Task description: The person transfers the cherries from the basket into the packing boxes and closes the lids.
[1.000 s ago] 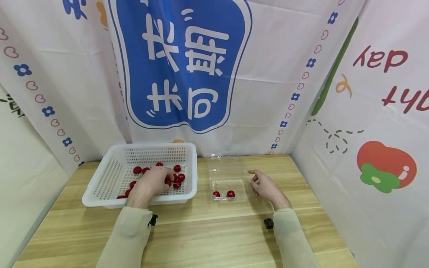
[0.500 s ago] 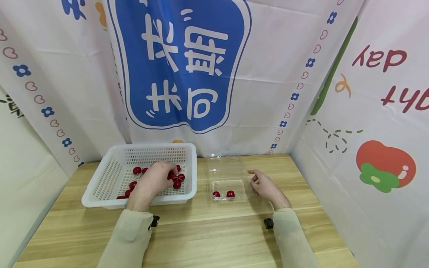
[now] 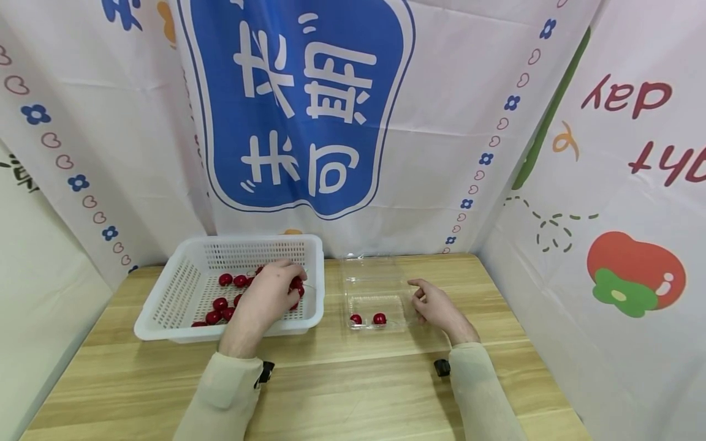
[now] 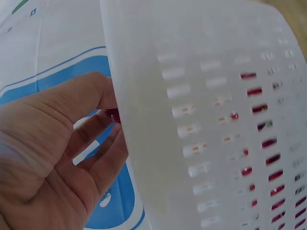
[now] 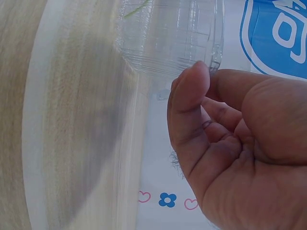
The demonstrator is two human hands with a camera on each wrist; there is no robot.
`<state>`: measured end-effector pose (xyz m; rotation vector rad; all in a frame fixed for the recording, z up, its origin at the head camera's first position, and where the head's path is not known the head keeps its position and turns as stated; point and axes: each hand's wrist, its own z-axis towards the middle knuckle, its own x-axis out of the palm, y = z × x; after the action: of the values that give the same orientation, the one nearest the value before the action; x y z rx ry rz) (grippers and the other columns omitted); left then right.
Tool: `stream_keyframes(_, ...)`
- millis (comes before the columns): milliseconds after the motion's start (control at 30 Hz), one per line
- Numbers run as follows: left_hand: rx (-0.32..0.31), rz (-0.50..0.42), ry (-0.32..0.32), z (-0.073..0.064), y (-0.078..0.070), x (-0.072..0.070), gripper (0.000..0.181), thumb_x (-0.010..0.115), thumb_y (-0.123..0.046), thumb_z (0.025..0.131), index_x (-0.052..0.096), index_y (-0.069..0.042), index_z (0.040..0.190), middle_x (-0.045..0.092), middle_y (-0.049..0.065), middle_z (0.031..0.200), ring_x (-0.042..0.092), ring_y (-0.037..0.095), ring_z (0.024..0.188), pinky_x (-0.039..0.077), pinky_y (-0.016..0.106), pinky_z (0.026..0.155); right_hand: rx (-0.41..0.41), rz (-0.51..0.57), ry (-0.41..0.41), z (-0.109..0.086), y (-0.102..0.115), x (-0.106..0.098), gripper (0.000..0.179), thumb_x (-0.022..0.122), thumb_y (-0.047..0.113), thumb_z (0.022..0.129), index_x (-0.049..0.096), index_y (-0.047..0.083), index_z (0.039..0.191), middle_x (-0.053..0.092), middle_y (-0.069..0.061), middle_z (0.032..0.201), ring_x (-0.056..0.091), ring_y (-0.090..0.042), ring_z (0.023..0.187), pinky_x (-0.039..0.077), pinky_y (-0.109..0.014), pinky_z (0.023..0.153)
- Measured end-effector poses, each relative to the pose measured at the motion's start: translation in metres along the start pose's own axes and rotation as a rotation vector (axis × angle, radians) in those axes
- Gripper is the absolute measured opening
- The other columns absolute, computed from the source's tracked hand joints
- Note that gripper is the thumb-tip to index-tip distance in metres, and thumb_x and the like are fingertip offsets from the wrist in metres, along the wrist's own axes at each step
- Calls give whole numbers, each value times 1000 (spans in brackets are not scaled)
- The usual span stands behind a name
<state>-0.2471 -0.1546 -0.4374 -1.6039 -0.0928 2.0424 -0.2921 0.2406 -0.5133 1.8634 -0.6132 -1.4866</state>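
In the head view my left hand (image 3: 267, 294) reaches into a white perforated plastic basket (image 3: 165, 306) at the left. Its thumb and fingers pinch a red cherry (image 4: 113, 115), mostly hidden behind the basket rim in the left wrist view. Several more cherries (image 3: 220, 304) lie on the basket floor, some covered by the hand. A clear plastic box (image 3: 375, 304) with its lid (image 3: 369, 267) flipped back stands right of the basket. Two cherries (image 3: 379, 319) sit along its near side. My right hand (image 3: 438, 309) pinches the box's right edge, fingertips at the rim.
Everything stands on a wood-grain table (image 3: 331, 392). A printed white curtain (image 3: 441, 122) hangs close behind the basket and box, and another printed sheet (image 3: 623, 202) borders the table at the right. A green stem (image 5: 137, 9) shows through the box.
My left hand has moved a little to the right inside the basket, uncovering cherries at the left and covering those at the right. The right hand and the box have stayed put.
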Motion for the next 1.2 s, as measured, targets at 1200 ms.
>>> stream_keyframes(1200, 89, -40, 46, 8, -64, 53, 24, 90, 0, 98, 85, -8, 120, 83, 10, 121, 78, 34, 114, 71, 48, 103, -6, -10, -6, 4, -5, 1, 53, 57, 1, 120, 50, -3, 172, 70, -18, 109, 71, -25, 68, 69, -45, 68)
